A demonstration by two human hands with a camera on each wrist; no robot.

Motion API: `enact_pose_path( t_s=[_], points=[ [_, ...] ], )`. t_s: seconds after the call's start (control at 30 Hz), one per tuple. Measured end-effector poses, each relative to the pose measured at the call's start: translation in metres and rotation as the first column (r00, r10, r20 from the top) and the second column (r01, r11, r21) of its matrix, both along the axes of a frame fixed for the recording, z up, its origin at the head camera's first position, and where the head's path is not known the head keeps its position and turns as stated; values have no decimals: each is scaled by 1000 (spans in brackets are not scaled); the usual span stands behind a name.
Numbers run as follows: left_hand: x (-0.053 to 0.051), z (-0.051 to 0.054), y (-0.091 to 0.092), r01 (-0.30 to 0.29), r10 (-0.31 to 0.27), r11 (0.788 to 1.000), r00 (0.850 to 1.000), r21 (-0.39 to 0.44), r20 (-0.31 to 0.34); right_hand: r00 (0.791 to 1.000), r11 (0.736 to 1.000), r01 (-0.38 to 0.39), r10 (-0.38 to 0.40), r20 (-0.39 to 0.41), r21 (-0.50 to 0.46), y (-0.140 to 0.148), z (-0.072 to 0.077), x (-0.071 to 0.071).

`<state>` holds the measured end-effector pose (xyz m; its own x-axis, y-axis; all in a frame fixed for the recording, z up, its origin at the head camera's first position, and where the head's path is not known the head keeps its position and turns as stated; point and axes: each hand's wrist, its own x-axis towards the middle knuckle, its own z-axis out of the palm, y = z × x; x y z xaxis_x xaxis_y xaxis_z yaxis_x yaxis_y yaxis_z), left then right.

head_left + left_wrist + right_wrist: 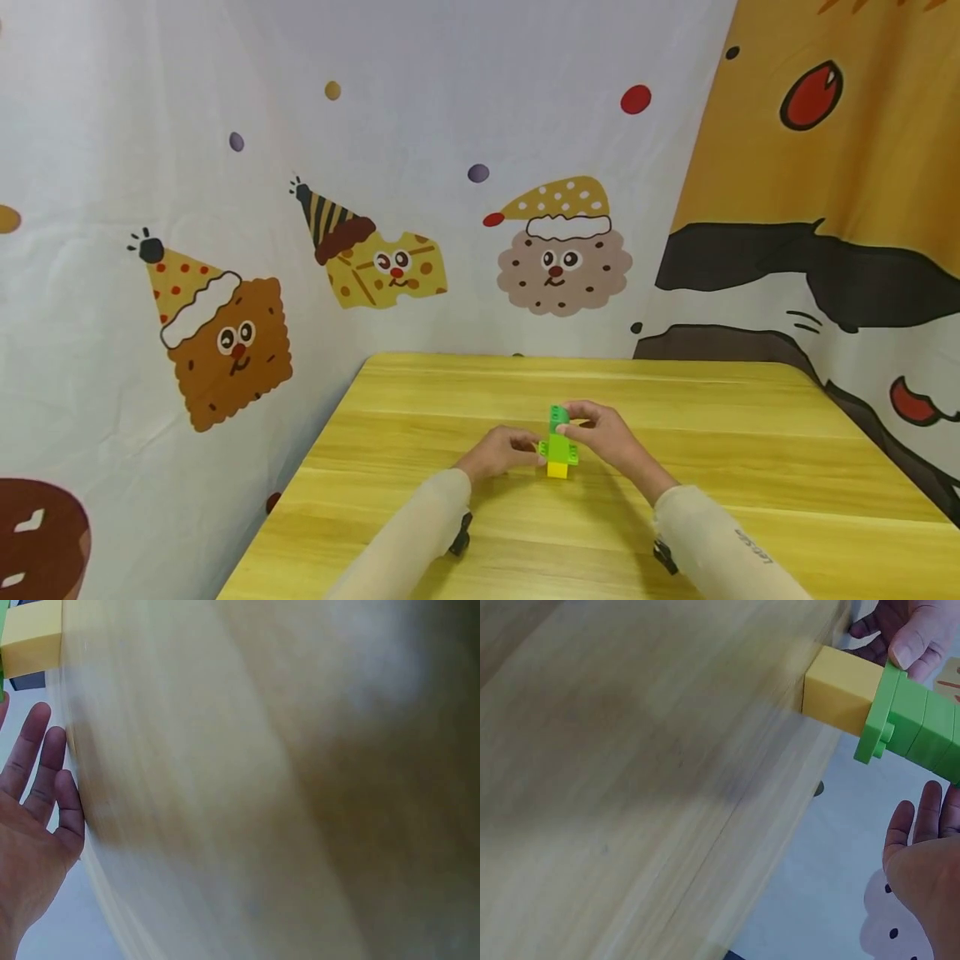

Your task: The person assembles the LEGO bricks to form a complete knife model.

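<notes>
A small tower of toy building bricks stands upright on the table. Its base is a yellow brick (557, 470) (843, 688); above that lies a wider light green plate (573, 456) with studs showing at both ends. Light green bricks (558, 448) continue upward to a darker green brick (556, 413) on top. My right hand (611, 437) holds this top brick between thumb and fingers. My left hand (498, 451) pinches the plate's left end, its thumb on the edge in the right wrist view; the other fingers look fairly straight in the left wrist view.
The wooden table (390, 400) extends around the tower, its far edge near a white cloth (450, 67) printed with cartoon figures. Dark wrist straps (461, 535) show below both light sleeves (408, 533).
</notes>
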<state>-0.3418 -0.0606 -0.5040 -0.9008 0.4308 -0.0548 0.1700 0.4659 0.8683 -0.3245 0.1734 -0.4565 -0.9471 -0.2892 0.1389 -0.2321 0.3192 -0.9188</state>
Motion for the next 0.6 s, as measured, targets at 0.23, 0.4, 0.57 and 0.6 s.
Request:
enact_pose_path(
  t_s=[0.23, 0.4, 0.57, 0.6],
  points=[
    [-1, 0, -1, 6, -6, 1000, 1000, 1, -16, 999, 999, 7, -5, 37, -42, -3, -1, 0],
    [-2, 0, 0, 4, -4, 1000, 1000, -4, -20, 999, 999, 14, -12, 43, -39, -3, -1, -1],
    [-1, 0, 0, -1, 0, 1000, 1000, -11, -17, 999, 999, -11, 12, 37, -35, -1, -3, -3],
    [-1, 0, 0, -1, 0, 1000, 1000, -12, -17, 999, 999, -15, 16, 34, -32, -1, -3, -3]
  ],
)
